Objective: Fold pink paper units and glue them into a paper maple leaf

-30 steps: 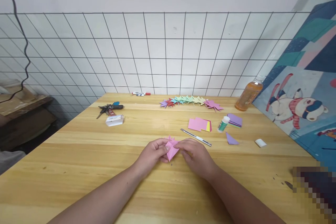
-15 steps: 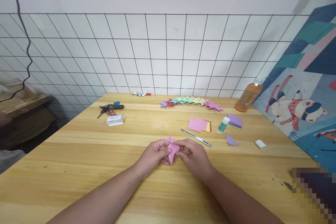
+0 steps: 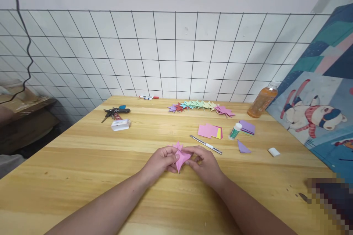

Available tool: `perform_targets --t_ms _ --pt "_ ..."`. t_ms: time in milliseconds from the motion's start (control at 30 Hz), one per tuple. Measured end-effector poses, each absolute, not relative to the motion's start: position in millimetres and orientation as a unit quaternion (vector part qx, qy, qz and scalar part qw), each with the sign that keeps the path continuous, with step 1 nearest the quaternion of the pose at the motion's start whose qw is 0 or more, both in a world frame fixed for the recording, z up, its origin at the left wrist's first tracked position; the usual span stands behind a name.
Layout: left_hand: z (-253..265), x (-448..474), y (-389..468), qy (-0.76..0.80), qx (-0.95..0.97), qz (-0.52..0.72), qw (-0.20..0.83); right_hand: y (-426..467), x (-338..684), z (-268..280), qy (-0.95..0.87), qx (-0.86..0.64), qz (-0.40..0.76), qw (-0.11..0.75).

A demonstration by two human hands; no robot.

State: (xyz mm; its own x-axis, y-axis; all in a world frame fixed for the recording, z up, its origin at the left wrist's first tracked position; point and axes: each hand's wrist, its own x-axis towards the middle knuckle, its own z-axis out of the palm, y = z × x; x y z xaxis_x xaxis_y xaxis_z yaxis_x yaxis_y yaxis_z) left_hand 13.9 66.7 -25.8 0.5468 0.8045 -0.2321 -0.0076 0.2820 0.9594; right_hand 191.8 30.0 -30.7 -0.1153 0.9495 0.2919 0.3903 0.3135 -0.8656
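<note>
A pink folded paper piece (image 3: 180, 156) with pointed tips is held just above the wooden table (image 3: 82, 161), near its middle. My left hand (image 3: 161, 162) pinches its left side and my right hand (image 3: 205, 163) pinches its right side; both sets of fingers meet on the paper. The lower point of the paper sticks out between my hands; the rest is partly hidden by my fingers.
Behind my hands lie a metal craft knife (image 3: 205, 144), pink and yellow paper sheets (image 3: 209, 131), a glue bottle (image 3: 235, 131), purple sheets (image 3: 247, 126), a purple triangle (image 3: 243, 147), a row of coloured folded pieces (image 3: 200, 106), an orange drink bottle (image 3: 261, 101), keys (image 3: 114, 111), a marker (image 3: 148, 97).
My fingers have closed in over the pink paper, which now looks narrower between my hands. The view has shifted slightly; nothing else on the table moved.
</note>
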Motion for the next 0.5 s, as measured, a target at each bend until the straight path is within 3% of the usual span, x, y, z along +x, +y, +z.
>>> perform_targets --t_ms 333,500 --pt "-22.9 15.4 64.2 0.399 0.527 0.291 0.692 35.9 186.7 -33.9 -0.533 -0.508 0.476 0.481" --pt "-24.1 15.4 65.1 0.4 0.532 0.292 0.687 35.4 186.9 -37.2 -0.586 -0.487 0.402 0.508"
